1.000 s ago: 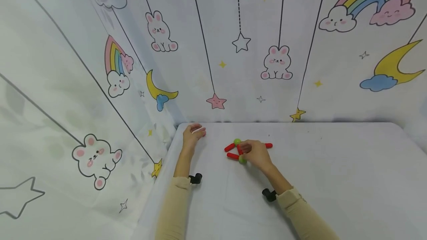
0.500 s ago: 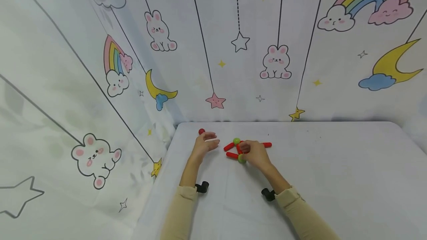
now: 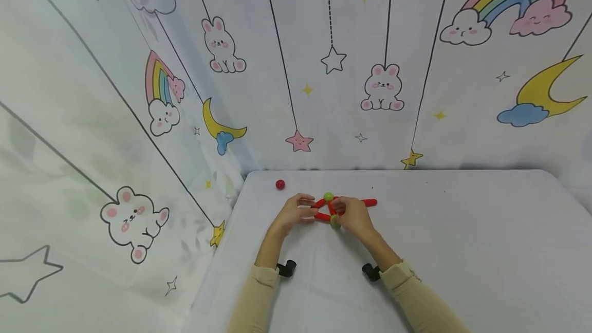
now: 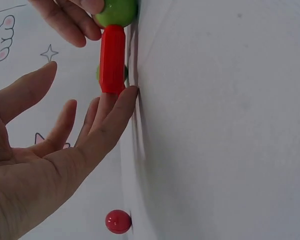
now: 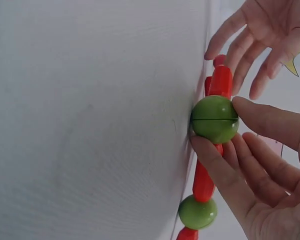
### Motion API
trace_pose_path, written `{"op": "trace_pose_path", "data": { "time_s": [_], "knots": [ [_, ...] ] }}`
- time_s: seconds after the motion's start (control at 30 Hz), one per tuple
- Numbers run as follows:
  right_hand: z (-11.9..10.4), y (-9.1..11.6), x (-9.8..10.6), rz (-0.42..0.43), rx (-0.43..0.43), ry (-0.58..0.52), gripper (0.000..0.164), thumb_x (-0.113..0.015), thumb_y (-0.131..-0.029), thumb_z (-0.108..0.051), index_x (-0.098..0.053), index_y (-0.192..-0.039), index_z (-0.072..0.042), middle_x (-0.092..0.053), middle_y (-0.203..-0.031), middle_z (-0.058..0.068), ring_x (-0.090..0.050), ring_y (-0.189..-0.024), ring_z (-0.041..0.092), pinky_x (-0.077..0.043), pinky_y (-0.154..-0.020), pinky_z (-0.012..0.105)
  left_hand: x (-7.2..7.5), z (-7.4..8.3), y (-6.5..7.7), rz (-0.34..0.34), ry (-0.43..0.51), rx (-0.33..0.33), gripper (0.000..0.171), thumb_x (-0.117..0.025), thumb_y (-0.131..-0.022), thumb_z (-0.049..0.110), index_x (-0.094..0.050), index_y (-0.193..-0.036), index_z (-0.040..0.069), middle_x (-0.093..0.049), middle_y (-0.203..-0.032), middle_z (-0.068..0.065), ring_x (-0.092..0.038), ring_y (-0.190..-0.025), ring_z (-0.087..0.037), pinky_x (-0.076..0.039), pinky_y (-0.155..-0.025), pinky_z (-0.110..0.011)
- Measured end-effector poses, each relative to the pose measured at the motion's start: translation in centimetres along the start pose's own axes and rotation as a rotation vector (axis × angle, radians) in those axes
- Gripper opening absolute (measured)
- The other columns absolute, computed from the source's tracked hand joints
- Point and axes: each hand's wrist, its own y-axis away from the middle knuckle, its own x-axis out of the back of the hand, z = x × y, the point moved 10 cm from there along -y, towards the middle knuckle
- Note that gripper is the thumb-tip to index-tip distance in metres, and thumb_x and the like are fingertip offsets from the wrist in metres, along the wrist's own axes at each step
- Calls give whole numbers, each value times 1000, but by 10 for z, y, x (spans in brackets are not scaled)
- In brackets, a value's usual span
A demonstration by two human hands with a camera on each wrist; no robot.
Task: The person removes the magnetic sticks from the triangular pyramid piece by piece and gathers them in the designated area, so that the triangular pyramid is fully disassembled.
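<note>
A flat figure of red rods joined by green balls lies on the white table. My right hand point(image 3: 355, 216) pinches the near green ball point(image 5: 215, 120) between thumb and index finger. From this ball a red rod point(image 4: 112, 60) sticks out to the left. My left hand point(image 3: 292, 213) is at that rod's free end, fingers extended and thumb well apart; the fingertips seem to touch the end, though contact is hard to tell. The far green ball point(image 3: 328, 197) carries another red rod point(image 3: 320, 203) toward the left hand. My right hand hides part of the figure.
A loose red ball point(image 3: 280, 184) sits at the back left of the table point(image 3: 462, 251). One red rod point(image 3: 369, 202) of the figure points out right, beyond my right hand. A patterned curtain point(image 3: 342, 127) hangs behind and to the left.
My left hand has moved right and nearer, from the back left to the rods' ends, leaving the red ball in view behind it. The right hand has stayed on the green ball.
</note>
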Motion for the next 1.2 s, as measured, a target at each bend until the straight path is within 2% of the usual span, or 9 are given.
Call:
{"op": "trace_pose_path", "data": {
  "time_s": [0.2,0.37,0.5,0.7,0.93,1.2],
  "knots": [
    [-2,2,0,9,14,-22,39,-88,-78,3,-74,-114,2,-77,-105,12,-72,-98,25,-59,-90,44,-6,-1,0,9,-35,-1,48,-70,-96,1,-54,-140,-8,-55,-141,-30,-68,-100,-24,-56,-99,-51],
    [-2,3,-1,4,7,-38,39,-87,-78,3,-74,-114,1,-77,-105,12,-72,-98,25,-59,-91,45,-6,-4,0,16,-65,-1,47,-73,-94,2,-57,-137,-7,-59,-136,-28,-67,-95,-19,-60,-88,-37],
    [-2,4,1,9,4,-41,38,-87,-77,3,-74,-113,1,-77,-105,12,-72,-98,25,-59,-90,45,-6,-6,0,22,-91,-9,45,-74,-92,3,-59,-134,-6,-65,-127,-26,-68,-93,-17,-58,-83,-30],
    [-2,4,1,9,9,-47,38,-87,-77,2,-75,-113,1,-77,-105,12,-72,-98,25,-59,-90,44,-6,-9,0,25,-93,-3,44,-74,-92,1,-61,-133,-5,-67,-125,-26,-69,-93,-17,-58,-83,-28],
    [0,3,2,14,4,-23,40,-89,-76,3,-75,-113,0,-77,-104,9,-72,-97,23,-59,-89,44,0,-13,-3,80,-36,28,48,-78,-88,-3,-62,-133,-3,-68,-123,-26,-74,-92,-19,-60,-79,-28],
    [1,2,2,11,-16,-19,39,-87,-77,3,-74,-114,1,-77,-105,11,-72,-98,25,-59,-91,45,2,-10,-3,99,-23,36,50,-80,-85,-6,-63,-133,-4,-67,-119,-26,-76,-91,-20,-61,-75,-28]
  ]
}}
